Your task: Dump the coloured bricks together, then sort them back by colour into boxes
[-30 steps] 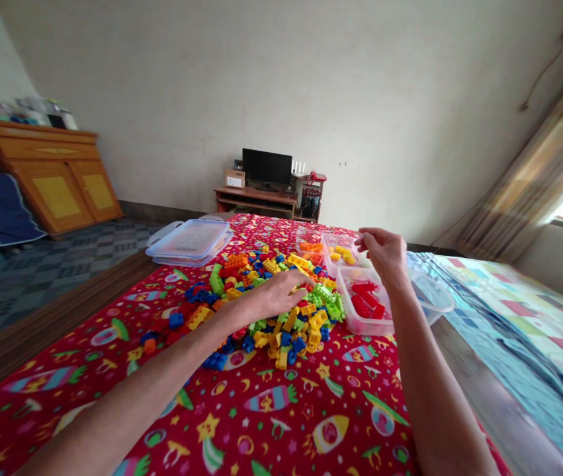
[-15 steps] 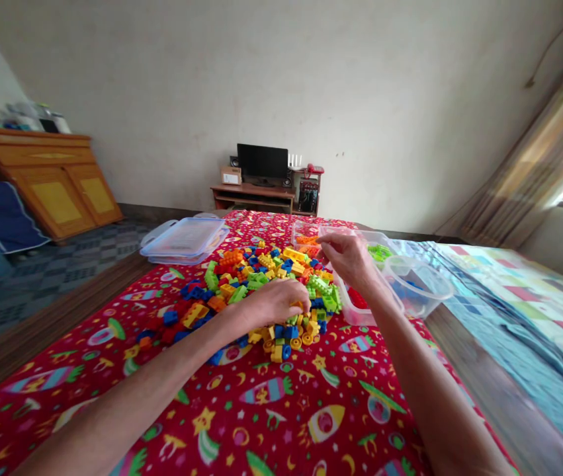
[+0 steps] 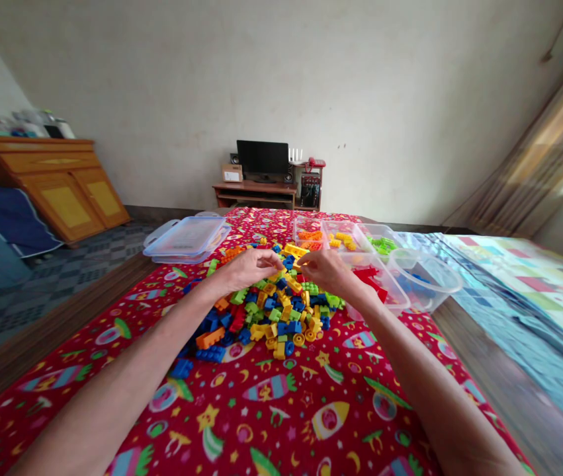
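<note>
Multicoloured plastic bricks (image 3: 271,317) lie heaped at frame centre on a red rocket-print cloth (image 3: 261,403); the left hand (image 3: 251,269) and right hand (image 3: 328,272) meet just above them, fingers (image 3: 274,260) curled inward, any pinched brick hidden.
</note>
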The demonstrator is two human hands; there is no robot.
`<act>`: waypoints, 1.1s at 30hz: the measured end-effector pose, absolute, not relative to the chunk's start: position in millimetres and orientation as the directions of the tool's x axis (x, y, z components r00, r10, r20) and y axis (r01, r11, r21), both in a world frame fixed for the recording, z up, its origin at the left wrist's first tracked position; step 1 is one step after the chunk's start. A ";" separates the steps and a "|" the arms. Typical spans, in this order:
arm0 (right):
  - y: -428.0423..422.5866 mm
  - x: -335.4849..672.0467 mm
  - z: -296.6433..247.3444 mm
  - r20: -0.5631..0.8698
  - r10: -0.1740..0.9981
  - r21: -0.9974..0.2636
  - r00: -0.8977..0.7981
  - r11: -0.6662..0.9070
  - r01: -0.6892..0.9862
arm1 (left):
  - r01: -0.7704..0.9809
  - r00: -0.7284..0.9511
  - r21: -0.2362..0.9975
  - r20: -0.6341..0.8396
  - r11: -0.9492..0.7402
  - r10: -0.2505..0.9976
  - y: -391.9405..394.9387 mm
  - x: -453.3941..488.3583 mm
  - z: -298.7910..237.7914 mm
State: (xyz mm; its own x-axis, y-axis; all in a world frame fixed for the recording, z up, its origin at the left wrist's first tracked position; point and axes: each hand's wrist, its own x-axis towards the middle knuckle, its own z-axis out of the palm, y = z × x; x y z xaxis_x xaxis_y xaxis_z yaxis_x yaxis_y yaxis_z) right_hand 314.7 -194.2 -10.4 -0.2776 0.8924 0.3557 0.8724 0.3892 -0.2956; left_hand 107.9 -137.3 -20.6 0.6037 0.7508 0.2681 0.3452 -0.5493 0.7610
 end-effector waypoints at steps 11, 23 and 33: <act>-197.1 289.6 -32.2 0.367 0.829 -0.237 -0.422 0.522 0.819 | 0.635 0.596 0.397 0.294 -0.663 0.747 -138.8 94.8 -7.3; -200.2 291.6 -28.7 0.315 0.905 -0.020 -0.287 0.308 0.951 | 0.758 0.634 0.114 0.101 -0.642 0.767 -150.6 108.1 -39.2; -207.0 269.4 -46.5 0.173 0.818 0.140 -0.549 0.531 0.836 | 0.775 0.529 0.284 0.198 -0.565 0.825 -156.8 99.7 -1.3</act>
